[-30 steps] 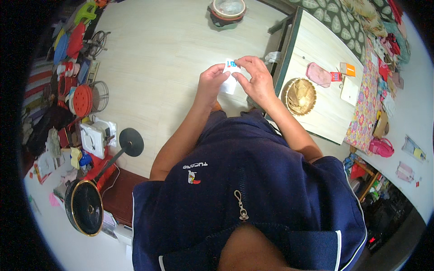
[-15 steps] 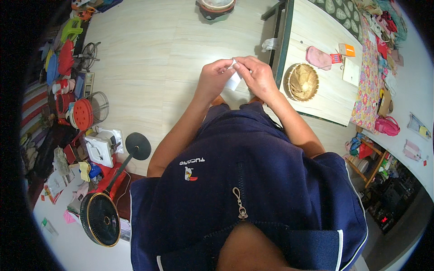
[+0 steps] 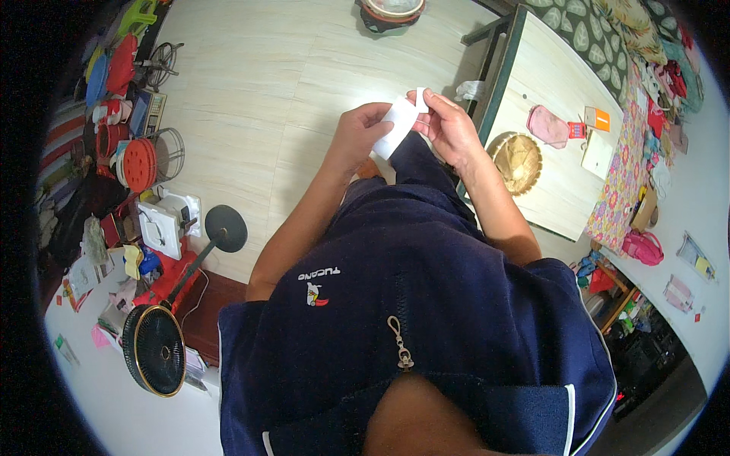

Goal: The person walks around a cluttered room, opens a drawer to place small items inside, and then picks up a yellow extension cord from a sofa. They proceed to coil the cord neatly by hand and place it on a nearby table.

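Observation:
My left hand (image 3: 359, 138) is closed on a white strip of paper (image 3: 395, 131), its thumb pressed flat over the strip's edge. My right hand (image 3: 454, 131) pinches a small white piece of paper (image 3: 421, 100) between thumb and fingertips, right beside the strip's upper end. Whether that piece is still joined to the strip cannot be made out. Both hands are held out in front of me, above my dark trouser leg (image 3: 426, 169) and the floor.
A pale-topped table (image 3: 559, 171) stands to the right, bearing a woven basket (image 3: 515, 163), a pink pouch (image 3: 547, 126) and an orange box (image 3: 597, 118). A basin (image 3: 390, 15) sits on the floor ahead. At the left are a black fan (image 3: 158, 351) and red stools (image 3: 140, 165).
My hands have drawn apart, and more of the white paper shows between them. One leg has come forward beneath them. The table and basin have shifted rightward in the picture.

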Action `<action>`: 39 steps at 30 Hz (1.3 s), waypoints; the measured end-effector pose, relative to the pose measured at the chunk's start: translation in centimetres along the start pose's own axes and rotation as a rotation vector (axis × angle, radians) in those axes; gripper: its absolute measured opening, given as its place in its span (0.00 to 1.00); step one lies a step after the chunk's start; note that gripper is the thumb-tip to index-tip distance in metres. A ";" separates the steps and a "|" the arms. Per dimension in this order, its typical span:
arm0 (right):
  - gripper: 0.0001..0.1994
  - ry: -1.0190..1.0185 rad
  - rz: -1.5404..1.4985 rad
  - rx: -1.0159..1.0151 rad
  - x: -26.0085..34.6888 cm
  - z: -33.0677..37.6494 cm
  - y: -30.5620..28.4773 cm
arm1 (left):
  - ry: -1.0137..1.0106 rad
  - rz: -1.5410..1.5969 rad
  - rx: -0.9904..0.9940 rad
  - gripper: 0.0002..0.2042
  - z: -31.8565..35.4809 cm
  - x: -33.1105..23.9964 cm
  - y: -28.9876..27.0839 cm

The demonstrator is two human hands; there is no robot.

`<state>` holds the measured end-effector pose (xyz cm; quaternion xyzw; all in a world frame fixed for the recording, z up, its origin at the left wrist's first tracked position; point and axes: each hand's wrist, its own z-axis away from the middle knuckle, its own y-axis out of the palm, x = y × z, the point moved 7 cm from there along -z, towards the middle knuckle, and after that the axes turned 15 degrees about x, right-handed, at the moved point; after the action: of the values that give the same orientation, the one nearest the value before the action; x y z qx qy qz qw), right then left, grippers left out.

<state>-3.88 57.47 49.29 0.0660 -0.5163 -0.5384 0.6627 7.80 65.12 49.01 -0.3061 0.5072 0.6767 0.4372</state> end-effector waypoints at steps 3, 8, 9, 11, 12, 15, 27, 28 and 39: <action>0.14 0.030 -0.141 0.071 0.8 -2.3 -0.7 | 0.001 0.013 -0.038 0.14 -2.0 -0.2 -1.1; 0.15 0.026 -0.236 0.098 3.9 -7.7 -2.8 | -0.050 0.104 -0.048 0.13 -7.7 -0.6 -2.3; 0.15 0.023 -0.221 0.088 4.9 -8.8 -3.4 | -0.054 0.146 -0.058 0.13 -9.1 -1.0 -2.2; 0.14 0.025 -0.142 0.115 7.7 -11.1 -4.7 | -0.076 0.162 -0.094 0.13 -12.5 -2.2 -2.4; 0.14 0.024 -0.104 0.127 9.1 -12.3 -5.4 | -0.097 0.138 -0.123 0.13 -14.3 -2.8 -2.7; 0.14 0.043 -0.019 0.105 13.8 -14.7 -6.8 | -0.143 0.111 -0.175 0.12 -19.1 -4.0 -2.4; 0.10 0.048 -0.017 -0.155 23.6 -21.3 -16.9 | -0.232 -0.028 -0.117 0.11 -34.7 -5.9 -4.7; 0.10 0.005 -0.092 -0.206 23.8 -21.7 -17.6 | -0.241 -0.038 -0.093 0.11 -35.8 -5.6 -5.2; 0.10 -0.186 -0.411 -0.686 21.1 -25.0 -23.7 | -0.542 -0.030 -0.280 0.12 -49.9 5.9 -23.7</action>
<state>-2.67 19.46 35.50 -0.1058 -0.3406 -0.8041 0.4756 25.17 21.60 19.11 -0.1791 0.2691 0.7906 0.5201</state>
